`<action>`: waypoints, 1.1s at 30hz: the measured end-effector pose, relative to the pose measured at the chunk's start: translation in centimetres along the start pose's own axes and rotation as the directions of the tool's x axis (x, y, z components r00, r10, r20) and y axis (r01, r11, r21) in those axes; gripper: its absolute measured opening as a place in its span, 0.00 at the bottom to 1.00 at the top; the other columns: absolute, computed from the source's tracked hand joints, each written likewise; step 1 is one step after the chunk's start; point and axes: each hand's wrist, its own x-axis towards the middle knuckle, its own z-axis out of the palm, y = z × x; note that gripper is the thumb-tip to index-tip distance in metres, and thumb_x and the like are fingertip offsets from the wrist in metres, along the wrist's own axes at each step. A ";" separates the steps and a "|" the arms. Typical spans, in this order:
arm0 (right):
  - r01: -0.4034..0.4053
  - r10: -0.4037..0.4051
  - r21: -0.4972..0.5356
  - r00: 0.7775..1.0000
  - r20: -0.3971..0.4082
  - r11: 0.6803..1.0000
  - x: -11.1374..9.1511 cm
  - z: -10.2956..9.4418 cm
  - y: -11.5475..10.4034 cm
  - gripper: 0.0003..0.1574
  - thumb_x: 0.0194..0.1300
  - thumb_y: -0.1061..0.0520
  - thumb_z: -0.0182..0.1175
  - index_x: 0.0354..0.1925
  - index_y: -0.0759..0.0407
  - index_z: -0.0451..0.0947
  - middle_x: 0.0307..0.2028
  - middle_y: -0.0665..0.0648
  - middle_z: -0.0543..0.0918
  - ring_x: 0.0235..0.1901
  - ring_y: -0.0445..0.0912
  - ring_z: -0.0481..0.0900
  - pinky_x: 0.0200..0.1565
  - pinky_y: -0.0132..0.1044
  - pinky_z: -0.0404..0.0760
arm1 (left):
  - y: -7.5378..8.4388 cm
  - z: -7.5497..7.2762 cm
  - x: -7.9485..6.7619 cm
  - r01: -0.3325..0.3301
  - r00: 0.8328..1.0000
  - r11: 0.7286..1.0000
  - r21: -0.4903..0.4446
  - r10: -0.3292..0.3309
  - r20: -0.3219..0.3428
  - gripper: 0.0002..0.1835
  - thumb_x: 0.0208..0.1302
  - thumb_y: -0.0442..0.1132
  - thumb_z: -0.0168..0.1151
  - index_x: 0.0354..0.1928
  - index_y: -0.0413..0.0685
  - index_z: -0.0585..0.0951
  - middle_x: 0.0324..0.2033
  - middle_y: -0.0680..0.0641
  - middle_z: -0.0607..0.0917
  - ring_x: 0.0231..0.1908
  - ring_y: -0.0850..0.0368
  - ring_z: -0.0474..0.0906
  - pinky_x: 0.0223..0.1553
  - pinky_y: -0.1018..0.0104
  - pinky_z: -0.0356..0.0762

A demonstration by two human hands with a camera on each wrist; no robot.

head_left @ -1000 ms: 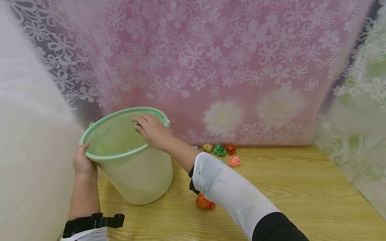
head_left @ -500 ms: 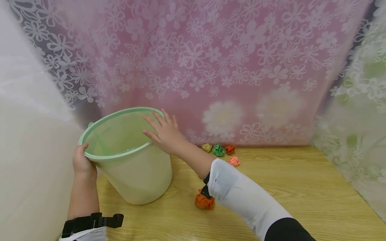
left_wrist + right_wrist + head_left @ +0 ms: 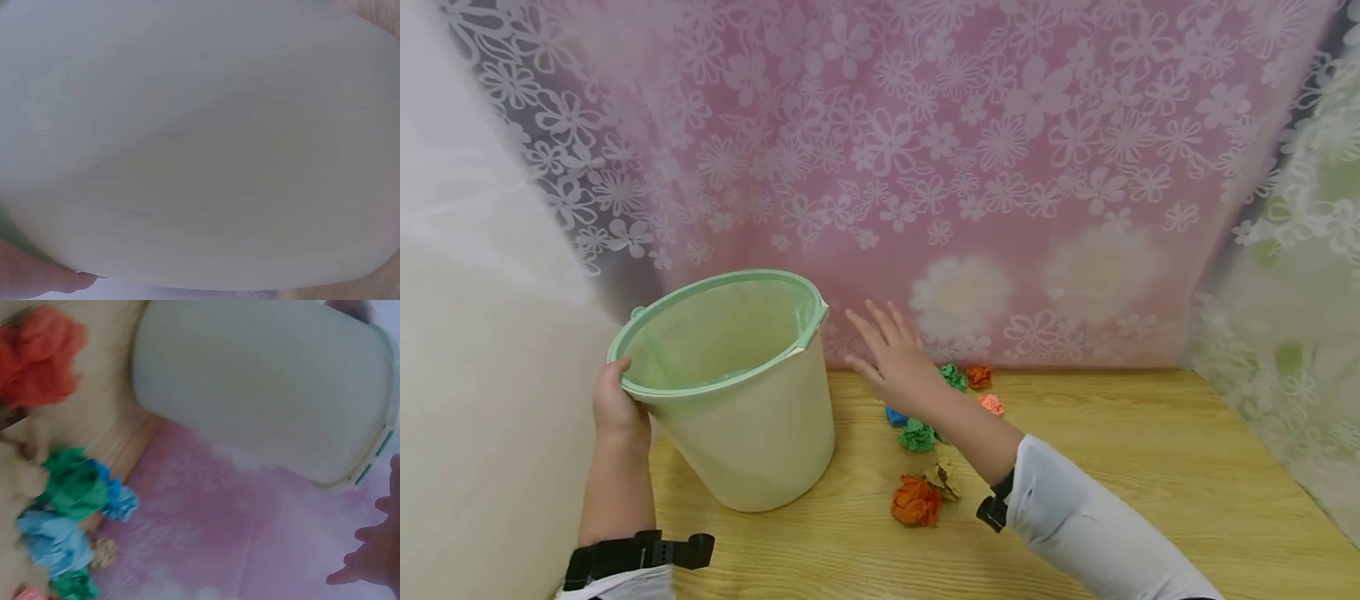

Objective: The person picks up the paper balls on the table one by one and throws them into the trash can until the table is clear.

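Note:
A pale bucket [image 3: 752, 442] with a green rim tilts toward the left. My left hand [image 3: 617, 408] grips that rim on its left side, thumb over the top; in the left wrist view, the thumb [image 3: 47, 275] shows beside the bucket wall. To the right of the bucket, my right hand [image 3: 898, 371] is raised with spread fingers, holding nothing. Below and around it lie crumpled paper balls: a large orange one [image 3: 916, 501], a tan one [image 3: 945, 477], a green one [image 3: 917, 435] and a blue one [image 3: 896, 416]. The forearm crosses in front of part of the group.
Farther back on the wooden table [image 3: 1112, 467] are another green ball [image 3: 953, 377], a red-orange ball [image 3: 979, 377] and a pink ball [image 3: 991, 405]. A light blue ball [image 3: 55, 540] shows in the right wrist view. The pink floral curtain [image 3: 880, 208] hangs behind.
My right hand has let go of a green crumpled paper ball over the bucket and moved out to the right, fingers spreading. The left hand keeps its hold on the rim.

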 end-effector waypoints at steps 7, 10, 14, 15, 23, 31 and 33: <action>-0.042 0.044 -0.045 0.998 0.044 0.998 -3.0 1.3 4.3 0.42 0.74 0.39 0.45 0.77 0.44 0.43 0.77 0.59 0.41 0.75 0.60 0.36 0.69 0.66 0.43 | -0.1 0.2 0.0 0.000 1.000 1.000 -0.017 0.000 -0.010 0.29 0.73 0.44 0.30 0.74 0.53 0.55 0.70 0.57 0.58 0.68 0.63 0.53 0.69 0.72 0.45; -0.039 0.044 -0.070 0.996 0.073 0.997 -4.2 2.0 5.6 0.44 0.73 0.38 0.47 0.77 0.46 0.41 0.77 0.60 0.40 0.75 0.61 0.35 0.68 0.67 0.45 | -0.1 0.2 0.1 -0.003 1.000 1.000 -0.031 0.002 -0.018 0.28 0.73 0.44 0.31 0.74 0.52 0.56 0.69 0.57 0.60 0.66 0.63 0.55 0.69 0.72 0.47; -0.019 0.029 -0.081 0.993 0.116 0.997 -6.0 3.1 6.9 0.45 0.72 0.38 0.49 0.77 0.48 0.44 0.76 0.62 0.42 0.75 0.62 0.37 0.67 0.68 0.48 | -0.1 0.2 0.1 -0.006 1.000 0.999 -0.032 0.006 -0.012 0.29 0.73 0.44 0.31 0.74 0.52 0.55 0.70 0.56 0.59 0.67 0.63 0.53 0.69 0.73 0.46; -0.007 0.018 -0.081 0.992 0.126 0.997 -6.5 3.5 7.1 0.45 0.72 0.38 0.49 0.77 0.49 0.45 0.76 0.63 0.43 0.75 0.62 0.38 0.67 0.68 0.49 | -0.1 0.2 0.1 -0.007 1.000 1.000 -0.029 0.006 -0.008 0.29 0.73 0.44 0.31 0.75 0.52 0.55 0.70 0.56 0.59 0.68 0.63 0.53 0.69 0.73 0.46; 0.172 -0.156 -0.035 0.951 0.269 0.985 -10.2 5.9 7.2 0.43 0.71 0.38 0.50 0.76 0.51 0.49 0.76 0.63 0.46 0.74 0.64 0.43 0.67 0.64 0.54 | -0.1 0.2 0.1 -0.007 1.000 1.000 -0.022 0.007 -0.007 0.29 0.73 0.45 0.31 0.74 0.54 0.55 0.70 0.57 0.58 0.68 0.63 0.52 0.69 0.72 0.44; 0.342 -0.291 -0.046 0.857 0.426 0.939 -12.0 8.0 7.0 0.44 0.69 0.39 0.55 0.75 0.51 0.52 0.75 0.62 0.49 0.73 0.60 0.51 0.66 0.55 0.65 | -0.2 0.2 0.0 -0.004 1.000 1.000 -0.021 0.004 -0.011 0.29 0.73 0.44 0.30 0.75 0.54 0.54 0.72 0.57 0.56 0.70 0.63 0.49 0.70 0.72 0.43; 0.370 -0.309 -0.048 0.833 0.459 0.928 -12.2 8.2 6.9 0.45 0.68 0.40 0.57 0.74 0.52 0.53 0.74 0.63 0.50 0.72 0.60 0.52 0.65 0.53 0.67 | -0.1 0.2 0.0 0.008 1.000 1.000 -0.014 -0.008 -0.007 0.29 0.73 0.45 0.30 0.75 0.55 0.52 0.73 0.58 0.54 0.71 0.64 0.48 0.71 0.72 0.41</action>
